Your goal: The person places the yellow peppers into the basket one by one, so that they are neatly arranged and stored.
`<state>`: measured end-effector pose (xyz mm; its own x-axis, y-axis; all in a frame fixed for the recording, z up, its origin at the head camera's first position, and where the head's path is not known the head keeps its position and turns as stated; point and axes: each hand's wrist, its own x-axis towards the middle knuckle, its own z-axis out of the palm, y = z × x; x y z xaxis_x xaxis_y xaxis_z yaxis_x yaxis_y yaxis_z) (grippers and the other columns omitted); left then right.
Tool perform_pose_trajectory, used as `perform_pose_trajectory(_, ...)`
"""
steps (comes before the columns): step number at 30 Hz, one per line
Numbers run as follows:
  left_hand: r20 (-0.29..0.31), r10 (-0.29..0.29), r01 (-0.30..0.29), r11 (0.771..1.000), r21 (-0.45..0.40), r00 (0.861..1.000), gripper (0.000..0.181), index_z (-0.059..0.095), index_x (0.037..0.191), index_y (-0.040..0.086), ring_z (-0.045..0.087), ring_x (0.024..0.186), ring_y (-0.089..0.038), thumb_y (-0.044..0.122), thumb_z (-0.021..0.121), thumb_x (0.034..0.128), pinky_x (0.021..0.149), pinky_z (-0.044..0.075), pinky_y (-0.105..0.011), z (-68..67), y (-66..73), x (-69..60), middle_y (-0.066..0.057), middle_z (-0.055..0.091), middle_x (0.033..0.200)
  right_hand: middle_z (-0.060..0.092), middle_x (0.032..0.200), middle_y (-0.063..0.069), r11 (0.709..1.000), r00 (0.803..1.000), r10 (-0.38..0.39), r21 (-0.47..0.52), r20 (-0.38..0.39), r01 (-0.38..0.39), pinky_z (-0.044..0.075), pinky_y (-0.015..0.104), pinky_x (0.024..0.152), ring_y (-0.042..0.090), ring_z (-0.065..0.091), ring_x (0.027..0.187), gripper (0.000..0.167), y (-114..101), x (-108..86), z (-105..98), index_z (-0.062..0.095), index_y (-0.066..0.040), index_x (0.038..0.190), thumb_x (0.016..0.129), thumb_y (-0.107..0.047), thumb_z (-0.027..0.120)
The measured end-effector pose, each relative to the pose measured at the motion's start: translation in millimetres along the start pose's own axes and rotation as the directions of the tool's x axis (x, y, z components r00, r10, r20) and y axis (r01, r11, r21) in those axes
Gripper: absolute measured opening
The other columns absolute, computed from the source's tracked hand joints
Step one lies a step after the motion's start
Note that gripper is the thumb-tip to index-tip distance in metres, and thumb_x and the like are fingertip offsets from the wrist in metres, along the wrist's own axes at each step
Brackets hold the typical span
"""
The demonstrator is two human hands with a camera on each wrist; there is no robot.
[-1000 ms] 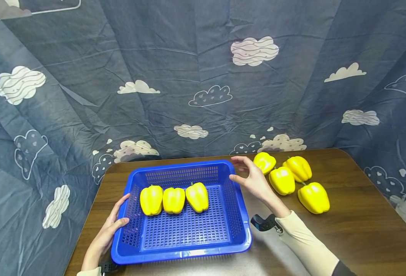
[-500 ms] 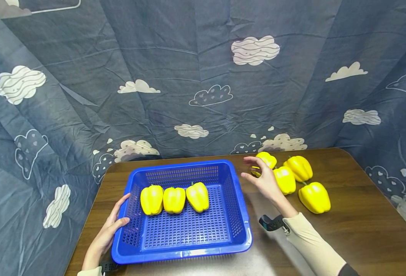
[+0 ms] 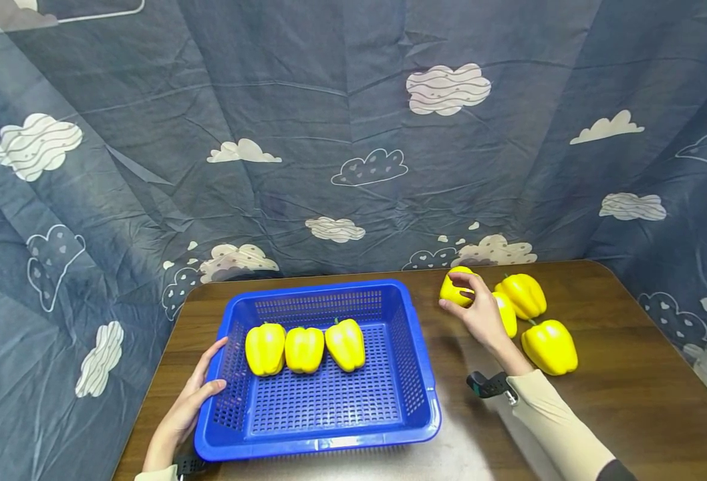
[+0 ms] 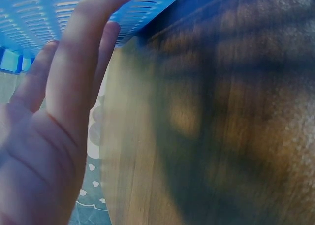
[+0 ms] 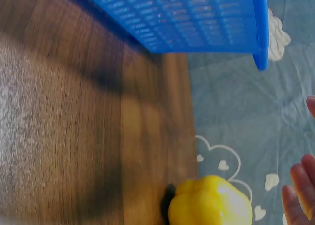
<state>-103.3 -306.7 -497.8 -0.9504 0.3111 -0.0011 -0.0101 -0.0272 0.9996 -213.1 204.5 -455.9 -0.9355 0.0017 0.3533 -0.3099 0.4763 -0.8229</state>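
Note:
The blue basket holds three yellow peppers in a row: left, middle and right. At its left side my left hand holds the rim, thumb over the edge; in the left wrist view the hand's fingers lie against the outer wall. My right hand is open over the back-left loose pepper, thumb and fingers apart. The right wrist view has that pepper low down and fingertips at the right edge; contact cannot be told.
Three more yellow peppers lie right of my right hand: one partly hidden, one behind and one nearer. All stand on the brown wooden table. A grey-blue cloud-print curtain hangs behind it.
My right hand has moved right, from beside the basket's back-right corner to the back-left loose pepper. The left hand and the basket stay put.

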Motion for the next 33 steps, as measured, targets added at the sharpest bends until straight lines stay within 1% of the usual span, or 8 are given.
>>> perform_pose_trajectory(6,-0.009,-0.001,0.001,1.0,0.007,1.0,0.068,0.013,0.153,0.019,0.051,0.115,-0.014,0.003,0.041,0.0927,0.086,0.048,-0.038,0.9,0.7,0.4,-0.006,0.025,0.14,0.053,0.12,0.024,0.999,1.0,-0.016,-0.047,-0.025,0.015,0.039,0.051,0.097,0.038,0.049,0.113,0.053,5,2.7,-5,0.051,0.008,0.122,0.076,0.0,0.076)
perform_pose_trajectory(13,-0.003,0.007,-0.007,1.0,-0.004,1.0,0.068,0.013,0.153,0.019,0.051,0.115,-0.015,0.002,0.041,0.0926,0.086,0.049,-0.04,0.2,-1.0,1.5,-0.006,0.026,0.14,0.049,0.121,0.025,0.987,1.0,0.009,-0.158,-0.024,-0.013,0.033,0.054,0.097,0.042,0.045,0.115,0.059,19,8.0,-10,0.05,0.006,0.124,0.075,-0.007,0.079)
perform_pose_trajectory(17,0.005,0.01,-0.01,1.0,-0.01,1.0,0.068,0.012,0.153,0.019,0.052,0.114,-0.017,0.002,0.041,0.0928,0.086,0.049,-0.041,-0.8,-2.0,1.3,-0.006,0.027,0.139,0.046,0.123,0.027,0.975,1.0,0.031,-0.221,-0.002,-0.031,0.032,0.055,0.098,0.044,0.043,0.117,0.062,26,11.8,-14,0.047,0.006,0.127,0.076,-0.011,0.079)
perform_pose_trajectory(20,0.004,0.016,-0.016,1.0,-0.008,1.0,0.068,0.013,0.153,0.019,0.051,0.115,-0.016,0.001,0.04,0.0926,0.086,0.048,-0.04,-1.0,-2.1,0.9,-0.005,0.027,0.14,0.045,0.123,0.028,0.964,0.999,0.038,-0.266,0.018,-0.032,0.031,0.055,0.098,0.045,0.042,0.117,0.064,30,14.6,-16,0.046,0.007,0.128,0.076,-0.012,0.079)
perform_pose_trajectory(24,-0.003,0.021,-0.021,1.0,-0.01,1.0,0.068,0.013,0.153,0.019,0.05,0.116,-0.015,0.001,0.04,0.0924,0.087,0.048,-0.039,0.6,-0.5,0.2,-0.006,0.025,0.141,0.045,0.123,0.029,0.948,0.999,0.031,-0.317,0.038,-0.017,0.03,0.054,0.099,0.045,0.04,0.118,0.065,35,17.4,-17,0.046,0.009,0.127,0.076,-0.013,0.079)
perform_pose_trajectory(27,0.0,0.022,-0.022,1.0,-0.016,1.0,0.068,0.013,0.153,0.018,0.05,0.116,-0.016,0.001,0.04,0.0927,0.087,0.048,-0.039,1.6,0.9,-0.2,-0.01,0.022,0.141,0.045,0.123,0.029,0.939,0.998,0.031,-0.343,0.051,-0.011,0.029,0.054,0.099,0.045,0.039,0.118,0.066,38,18.9,-17,0.046,0.01,0.127,0.075,-0.014,0.079)
perform_pose_trajectory(30,0.002,0.021,-0.021,1.0,-0.021,1.0,0.068,0.013,0.153,0.019,0.05,0.117,-0.016,0.001,0.04,0.0931,0.087,0.048,-0.039,1.6,1.3,-0.2,-0.012,0.021,0.141,0.044,0.124,0.03,0.932,0.998,0.029,-0.363,0.062,-0.005,0.029,0.055,0.099,0.046,0.038,0.118,0.067,41,20.1,-17,0.047,0.011,0.126,0.074,-0.015,0.08)
perform_pose_trajectory(33,0.009,0.02,-0.019,1.0,-0.024,1.0,0.068,0.013,0.153,0.019,0.05,0.117,-0.016,0.001,0.04,0.0935,0.087,0.048,-0.04,0.6,0.7,0.1,-0.01,0.022,0.141,0.043,0.126,0.031,0.92,0.997,0.025,-0.392,0.073,0.006,0.029,0.056,0.1,0.047,0.037,0.119,0.067,43,21.2,-17,0.048,0.013,0.124,0.073,-0.015,0.081)
